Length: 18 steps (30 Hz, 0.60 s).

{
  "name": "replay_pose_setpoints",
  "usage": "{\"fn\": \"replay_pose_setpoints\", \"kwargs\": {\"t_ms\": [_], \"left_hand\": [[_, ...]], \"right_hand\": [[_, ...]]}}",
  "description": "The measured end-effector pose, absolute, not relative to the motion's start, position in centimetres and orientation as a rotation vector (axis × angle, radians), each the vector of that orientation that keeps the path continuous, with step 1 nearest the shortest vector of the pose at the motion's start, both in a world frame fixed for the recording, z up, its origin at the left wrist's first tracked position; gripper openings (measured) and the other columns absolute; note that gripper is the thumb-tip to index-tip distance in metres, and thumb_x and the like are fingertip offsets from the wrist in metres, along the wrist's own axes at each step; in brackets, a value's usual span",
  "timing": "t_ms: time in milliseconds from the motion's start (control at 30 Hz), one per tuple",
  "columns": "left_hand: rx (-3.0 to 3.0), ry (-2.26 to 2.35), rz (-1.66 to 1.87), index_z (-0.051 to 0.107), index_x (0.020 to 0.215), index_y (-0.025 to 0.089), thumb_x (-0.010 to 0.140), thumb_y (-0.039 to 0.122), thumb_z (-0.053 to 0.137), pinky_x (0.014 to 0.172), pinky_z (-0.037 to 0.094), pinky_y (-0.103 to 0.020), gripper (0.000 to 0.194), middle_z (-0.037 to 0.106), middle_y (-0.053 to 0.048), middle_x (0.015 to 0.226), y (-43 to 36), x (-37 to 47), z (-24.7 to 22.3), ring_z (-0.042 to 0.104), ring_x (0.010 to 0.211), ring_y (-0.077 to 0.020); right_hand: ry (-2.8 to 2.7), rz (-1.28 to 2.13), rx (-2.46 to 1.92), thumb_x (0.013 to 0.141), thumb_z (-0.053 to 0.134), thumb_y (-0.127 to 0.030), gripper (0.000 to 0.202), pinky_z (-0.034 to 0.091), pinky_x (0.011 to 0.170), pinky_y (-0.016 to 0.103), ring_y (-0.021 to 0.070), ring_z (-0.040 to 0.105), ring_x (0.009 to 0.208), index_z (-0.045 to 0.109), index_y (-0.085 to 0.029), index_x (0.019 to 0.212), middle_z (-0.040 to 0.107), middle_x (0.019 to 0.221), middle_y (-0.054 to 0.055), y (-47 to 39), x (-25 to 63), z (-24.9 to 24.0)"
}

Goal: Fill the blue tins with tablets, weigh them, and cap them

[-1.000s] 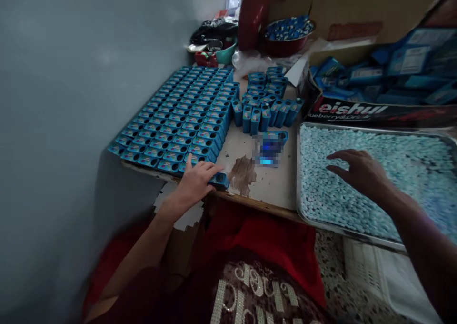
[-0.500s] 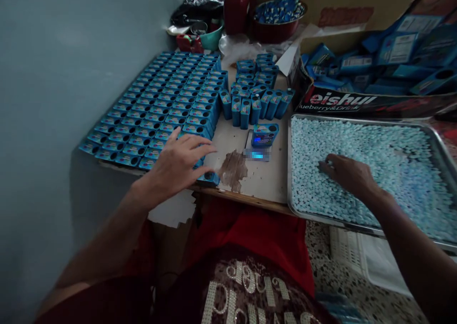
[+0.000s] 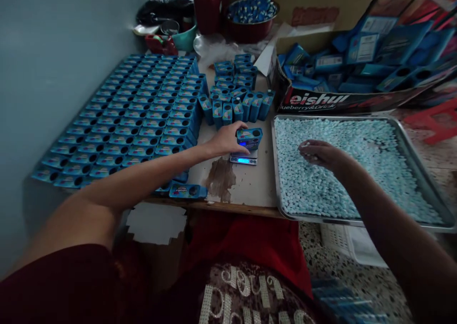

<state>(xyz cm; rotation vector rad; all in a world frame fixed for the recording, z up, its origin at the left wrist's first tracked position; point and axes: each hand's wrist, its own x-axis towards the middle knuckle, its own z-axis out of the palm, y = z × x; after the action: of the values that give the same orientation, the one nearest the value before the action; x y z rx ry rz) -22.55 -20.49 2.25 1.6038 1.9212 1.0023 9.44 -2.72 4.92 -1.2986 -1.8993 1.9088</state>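
My left hand (image 3: 228, 140) reaches across to a small blue box (image 3: 253, 136) with a round dark hole in its top. Thumb and fingers close around the box's left end. The box stands upright on a small digital scale (image 3: 243, 160) with a lit blue display. Over the metal tray (image 3: 277, 186), my right hand (image 3: 323, 153) has its fingers pinched together, with a few pale blue candies (image 3: 313, 158) showing at them. More such candies (image 3: 357, 181) cover the tray floor.
Rows of blue boxes (image 3: 124, 119) fill the table's left side; looser boxes (image 3: 237, 107) stand behind the scale. One box (image 3: 187, 191) lies by the front edge. A carton (image 3: 328, 102) of blue boxes sits behind the tray. A red bowl (image 3: 250, 31) holds small blue-and-white pieces.
My left hand has moved right from above the box rows and taken hold of the box on the scale. My right hand has lifted a little from the candies, fingers pinched.
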Motion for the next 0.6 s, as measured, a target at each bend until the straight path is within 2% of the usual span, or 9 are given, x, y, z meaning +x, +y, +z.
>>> {"fn": "replay_pose_setpoints", "kwargs": {"t_ms": [67,133,200,300,400,500,600], "left_hand": [[1.617,1.899,1.069,0.079,0.113,0.02,0.068,0.025,0.1,0.091,0.057,-0.035,0.05,0.083,-0.003,0.109,-19.3,-21.2,2.3,0.077,0.1,-0.0249],[1.691,1.846,1.14,0.081,0.11,0.02,0.073,0.022,0.095,0.09,0.056,-0.033,0.039,0.084,-0.003,0.108,-17.9,-20.1,2.9,0.078,0.099,-0.0237],[1.83,1.774,1.178,0.083,0.109,0.02,0.074,0.02,0.093,0.09,0.056,-0.033,0.037,0.085,-0.005,0.11,-16.3,-18.6,3.7,0.078,0.1,-0.0236],[1.917,1.716,1.161,0.085,0.109,0.02,0.071,0.02,0.095,0.087,0.055,-0.033,0.039,0.085,-0.005,0.107,-14.1,-15.4,5.0,0.079,0.098,-0.0245],[1.856,1.7,1.108,0.086,0.109,0.021,0.071,0.025,0.096,0.082,0.055,-0.033,0.04,0.086,-0.003,0.1,-12.7,-12.0,6.1,0.08,0.093,-0.0246],[1.849,1.712,1.033,0.086,0.106,0.021,0.071,0.028,0.095,0.083,0.056,-0.034,0.037,0.086,-0.003,0.098,-11.9,-9.6,6.6,0.08,0.093,-0.0259],[1.909,1.719,0.962,0.085,0.106,0.02,0.07,0.025,0.094,0.087,0.057,-0.036,0.037,0.086,-0.005,0.104,-11.5,-8.3,6.2,0.08,0.098,-0.0282]], "right_hand": [[-1.654,2.067,-1.256,0.054,0.095,-0.027,0.039,0.02,0.045,0.021,0.0082,0.034,0.053,0.06,-0.023,0.071,0.049,0.061,-0.003,-2.6,8.9,5.6],[-1.442,2.123,-1.164,0.059,0.093,-0.024,0.035,0.025,0.046,0.021,0.0086,0.039,0.055,0.062,-0.023,0.075,0.054,0.066,-0.002,-2.7,8.8,6.7],[-1.321,2.118,-1.056,0.072,0.091,-0.032,0.03,0.032,0.047,0.023,0.0102,0.045,0.057,0.064,-0.024,0.079,0.06,0.072,0.0,-2.9,8.8,8.0],[-1.256,2.019,-0.926,0.086,0.088,-0.045,0.036,0.031,0.045,0.026,0.0101,0.039,0.05,0.059,-0.026,0.078,0.054,0.067,-0.004,-2.7,8.5,9.1],[-1.144,1.892,-0.801,0.087,0.087,-0.05,0.039,0.032,0.043,0.027,0.0094,0.034,0.046,0.056,-0.027,0.078,0.053,0.065,-0.006,-2.2,8.1,8.8],[-1.027,1.752,-0.69,0.087,0.081,-0.055,0.039,0.035,0.043,0.028,0.0095,0.041,0.048,0.055,-0.027,0.076,0.059,0.071,-0.004,-2.0,8.0,7.4],[-0.996,1.649,-0.654,0.089,0.079,-0.061,0.047,0.04,0.045,0.028,0.011,0.048,0.052,0.052,-0.027,0.072,0.055,0.069,-0.004,-2.3,8.3,6.1]]}}
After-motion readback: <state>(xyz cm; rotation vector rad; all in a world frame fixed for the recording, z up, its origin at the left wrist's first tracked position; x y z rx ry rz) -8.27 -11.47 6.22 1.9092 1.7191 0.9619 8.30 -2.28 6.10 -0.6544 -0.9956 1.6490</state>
